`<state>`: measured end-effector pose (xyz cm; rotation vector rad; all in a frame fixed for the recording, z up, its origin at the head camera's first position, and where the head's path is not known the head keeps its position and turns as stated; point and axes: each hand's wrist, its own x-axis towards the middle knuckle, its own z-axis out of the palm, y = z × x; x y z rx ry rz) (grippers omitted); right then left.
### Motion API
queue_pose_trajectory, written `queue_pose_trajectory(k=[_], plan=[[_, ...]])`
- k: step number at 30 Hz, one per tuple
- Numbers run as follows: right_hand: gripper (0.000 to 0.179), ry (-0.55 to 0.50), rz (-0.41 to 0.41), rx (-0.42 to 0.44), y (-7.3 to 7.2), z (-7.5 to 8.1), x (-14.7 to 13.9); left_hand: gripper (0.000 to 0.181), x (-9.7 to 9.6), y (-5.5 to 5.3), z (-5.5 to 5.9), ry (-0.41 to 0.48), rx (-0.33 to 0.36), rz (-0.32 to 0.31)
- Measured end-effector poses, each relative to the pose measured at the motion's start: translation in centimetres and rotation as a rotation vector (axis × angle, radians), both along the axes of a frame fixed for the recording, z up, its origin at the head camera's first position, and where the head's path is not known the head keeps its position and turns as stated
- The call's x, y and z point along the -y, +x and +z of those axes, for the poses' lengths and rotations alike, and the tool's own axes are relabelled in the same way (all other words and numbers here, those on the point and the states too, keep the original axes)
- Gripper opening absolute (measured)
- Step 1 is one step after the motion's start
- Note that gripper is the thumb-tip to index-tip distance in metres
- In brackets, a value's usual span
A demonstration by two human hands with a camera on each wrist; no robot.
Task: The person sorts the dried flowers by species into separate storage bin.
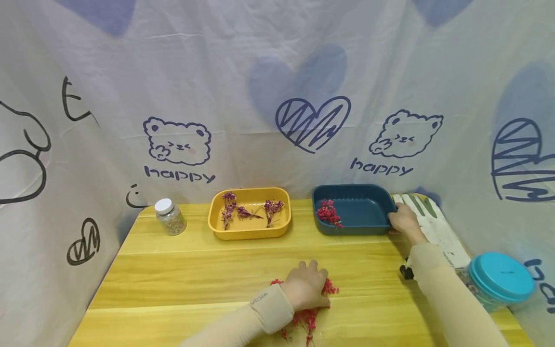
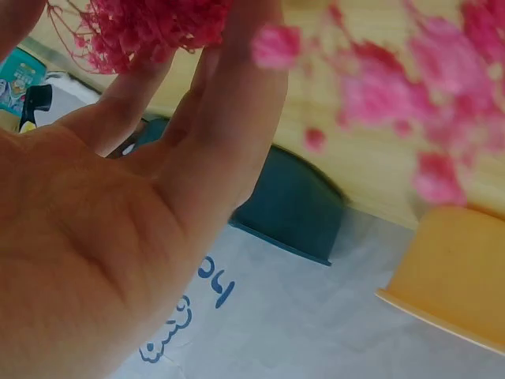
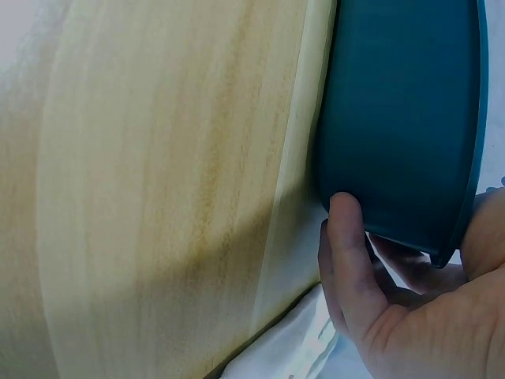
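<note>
Over a loose bunch of red dried flowers (image 1: 309, 318) on the table, my left hand (image 1: 305, 286) reaches with spread fingers, its thumb apart from them. The left wrist view shows red blossoms (image 2: 158, 28) between thumb and fingers, with more pink ones blurred close to the camera. At the back right, my right hand (image 1: 406, 222) grips the right end of a dark blue tray (image 1: 364, 212). In the right wrist view its fingers (image 3: 351, 253) press the tray's outer wall, and the thumb side is at the rim. Red dried flowers (image 1: 329, 213) lie in the tray's left end.
A yellow tray (image 1: 249, 234) holding purple dried flowers (image 1: 273, 208) stands left of the blue one. Further left is a white-capped jar (image 1: 171, 219). A white packet with green stripes (image 1: 433, 226), a small black object (image 1: 406, 272) and a turquoise-lidded jar (image 1: 503, 277) are at the right.
</note>
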<state>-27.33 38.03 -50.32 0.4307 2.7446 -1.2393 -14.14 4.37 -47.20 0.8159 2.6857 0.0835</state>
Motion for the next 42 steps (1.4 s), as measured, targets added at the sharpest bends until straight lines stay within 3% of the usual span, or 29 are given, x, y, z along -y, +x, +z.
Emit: queue_pose_trajectory(k=[9,16,19,22,27,33,38,42], plan=[[0.059,-0.005,-0.004,-0.002,0.0,0.1,0.0,0.057,-0.3,0.3,-0.2,-0.010,0.039,-0.021],[0.057,0.014,0.000,-0.008,0.1,-0.1,-0.1,0.047,-0.7,0.3,-0.4,0.005,0.064,-0.007],[0.059,0.013,-0.003,-0.001,0.1,-0.1,-0.2,0.049,-0.8,0.1,0.2,0.018,0.068,-0.011],[0.060,0.002,-0.009,0.006,0.1,-0.1,-0.2,0.053,-0.9,-0.5,1.5,0.064,0.114,-0.015],[0.059,-0.007,-0.007,0.000,0.0,-0.1,-0.1,0.064,-1.2,-2.6,4.8,0.188,0.200,-0.003],[0.059,-0.014,-0.004,-0.002,0.1,-0.1,-0.2,0.071,-2.9,-6.9,7.7,0.348,0.262,0.022],[0.057,-0.026,-0.010,-0.018,0.1,-0.1,-0.3,0.066,-4.6,-10.1,8.2,0.407,0.286,0.048],[0.055,-0.037,-0.024,-0.020,0.2,0.0,-0.3,0.070,-5.4,-11.5,7.6,0.432,0.392,0.111]])
